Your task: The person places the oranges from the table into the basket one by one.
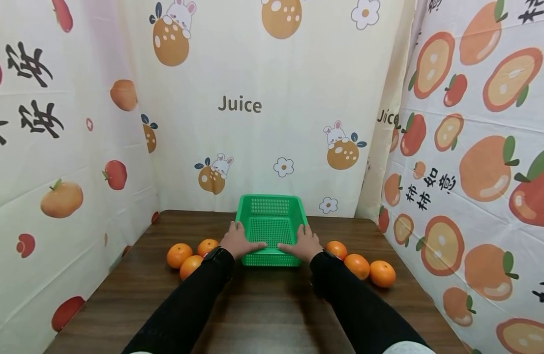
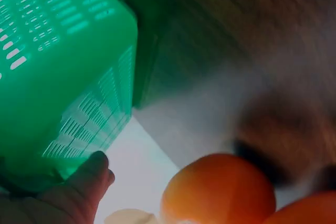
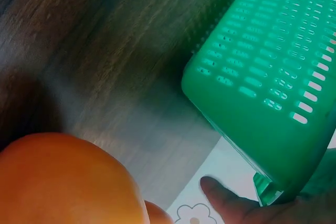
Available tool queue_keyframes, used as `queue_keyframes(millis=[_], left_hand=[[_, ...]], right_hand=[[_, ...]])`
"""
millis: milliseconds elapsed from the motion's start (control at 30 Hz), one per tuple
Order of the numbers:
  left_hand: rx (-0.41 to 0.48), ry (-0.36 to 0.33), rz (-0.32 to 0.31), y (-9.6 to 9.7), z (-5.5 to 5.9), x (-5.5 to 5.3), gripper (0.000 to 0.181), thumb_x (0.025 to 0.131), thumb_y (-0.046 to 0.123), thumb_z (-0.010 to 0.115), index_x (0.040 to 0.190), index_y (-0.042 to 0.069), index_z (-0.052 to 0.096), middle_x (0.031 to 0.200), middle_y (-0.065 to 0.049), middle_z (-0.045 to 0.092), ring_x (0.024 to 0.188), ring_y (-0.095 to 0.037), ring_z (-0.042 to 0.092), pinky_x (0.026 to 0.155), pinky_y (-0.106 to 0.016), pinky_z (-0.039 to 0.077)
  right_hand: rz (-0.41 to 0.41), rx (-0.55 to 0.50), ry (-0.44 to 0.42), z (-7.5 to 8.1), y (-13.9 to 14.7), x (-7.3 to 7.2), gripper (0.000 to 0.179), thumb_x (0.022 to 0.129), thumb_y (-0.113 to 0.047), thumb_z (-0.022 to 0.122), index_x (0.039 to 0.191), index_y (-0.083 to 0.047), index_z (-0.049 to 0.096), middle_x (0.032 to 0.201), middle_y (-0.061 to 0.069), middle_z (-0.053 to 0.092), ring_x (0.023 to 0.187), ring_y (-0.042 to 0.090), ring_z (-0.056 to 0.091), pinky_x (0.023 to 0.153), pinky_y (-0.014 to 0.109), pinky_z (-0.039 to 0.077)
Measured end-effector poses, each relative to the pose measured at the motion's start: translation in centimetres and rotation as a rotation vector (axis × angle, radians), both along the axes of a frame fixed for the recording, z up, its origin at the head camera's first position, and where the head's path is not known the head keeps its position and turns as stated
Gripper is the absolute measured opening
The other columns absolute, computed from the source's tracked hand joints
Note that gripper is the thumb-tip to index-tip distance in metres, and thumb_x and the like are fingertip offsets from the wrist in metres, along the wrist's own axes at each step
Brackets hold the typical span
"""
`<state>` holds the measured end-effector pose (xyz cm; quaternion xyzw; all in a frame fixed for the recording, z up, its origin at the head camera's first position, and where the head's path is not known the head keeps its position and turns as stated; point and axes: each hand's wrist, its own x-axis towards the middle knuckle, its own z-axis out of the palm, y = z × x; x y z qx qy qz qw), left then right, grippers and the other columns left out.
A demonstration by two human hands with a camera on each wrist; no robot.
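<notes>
A green plastic basket (image 1: pixel 272 230) with slotted walls stands near the far side of the table, its open top toward me. My left hand (image 1: pixel 237 242) holds its left side near the front corner, thumb pointing inward over the front rim. My right hand (image 1: pixel 305 245) mirrors this grip at the right side. Close-up, left fingers (image 2: pixel 89 182) reach along the outside of the basket wall (image 2: pixel 100 103). On the other side, right fingers (image 3: pixel 226 198) show beside the basket's corner (image 3: pixel 236 124). The inside of the basket holds nothing visible.
Left of the basket lie three oranges (image 1: pixel 179 255), the nearest partly behind my left sleeve. Three more oranges (image 1: pixel 357 266) lie in a slanting row by my right forearm. Printed cloths (image 1: pixel 254 147) hang behind and on both sides of the brown wooden table (image 1: pixel 263 314).
</notes>
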<state>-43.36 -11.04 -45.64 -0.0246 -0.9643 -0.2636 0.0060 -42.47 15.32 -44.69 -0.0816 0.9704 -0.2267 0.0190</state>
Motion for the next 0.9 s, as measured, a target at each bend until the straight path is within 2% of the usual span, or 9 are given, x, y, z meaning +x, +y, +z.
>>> queue_keyframes(millis=[133,233,400,500,733,900], left_hand=[[0.067,-0.007,0.024,0.2,0.0,0.0,0.141,0.076,0.087,0.072,0.168,-0.005,0.018,0.176,-0.03,0.011,0.149,-0.049,0.045,0.117,-0.059,0.046],[0.132,-0.009,0.013,0.3,-0.1,0.2,0.139,0.077,0.083,0.074,0.168,-0.005,0.017,0.176,-0.03,0.011,0.152,-0.048,0.041,0.118,-0.06,0.044],[0.204,-0.022,0.018,-0.1,-0.7,0.5,0.133,0.081,0.073,0.079,0.169,-0.004,0.013,0.176,-0.029,0.012,0.155,-0.049,0.036,0.119,-0.061,0.042],[0.225,-0.022,0.03,-0.3,-1.0,0.7,0.132,0.083,0.07,0.08,0.169,-0.003,0.011,0.176,-0.029,0.013,0.156,-0.05,0.034,0.12,-0.062,0.041],[0.234,-0.02,0.027,-0.1,-0.7,1.0,0.133,0.083,0.072,0.079,0.17,-0.001,0.01,0.173,-0.032,0.02,0.152,-0.049,0.04,0.119,-0.061,0.042],[0.235,-0.033,0.044,-0.4,-0.8,0.9,0.137,0.079,0.078,0.078,0.171,0.002,0.009,0.172,-0.03,0.023,0.15,-0.046,0.045,0.117,-0.059,0.044]], right_hand=[[-0.03,-0.042,-0.007,0.1,0.1,0.3,0.121,0.092,-0.074,0.067,0.166,0.009,0.019,0.176,0.03,0.01,0.156,0.057,0.027,0.122,0.066,0.034],[-0.062,-0.058,-0.021,0.1,0.3,0.6,0.121,0.091,-0.074,0.068,0.166,0.008,0.02,0.177,0.027,0.007,0.153,0.057,0.034,0.119,0.064,0.04],[-0.052,-0.07,-0.019,0.2,-0.1,1.0,0.121,0.091,-0.073,0.069,0.165,0.011,0.021,0.177,0.029,0.008,0.148,0.056,0.042,0.116,0.061,0.044],[-0.037,-0.06,-0.035,0.4,-0.3,1.2,0.122,0.092,-0.074,0.067,0.165,0.01,0.019,0.177,0.028,0.005,0.148,0.055,0.043,0.117,0.06,0.044],[-0.049,-0.024,-0.07,1.1,-0.2,1.5,0.122,0.094,-0.074,0.064,0.166,0.011,0.013,0.177,0.028,0.001,0.147,0.054,0.045,0.116,0.059,0.045],[-0.04,0.001,-0.085,0.7,-0.3,1.1,0.122,0.096,-0.075,0.06,0.167,0.009,0.007,0.178,0.027,-0.003,0.148,0.051,0.045,0.117,0.056,0.045]])
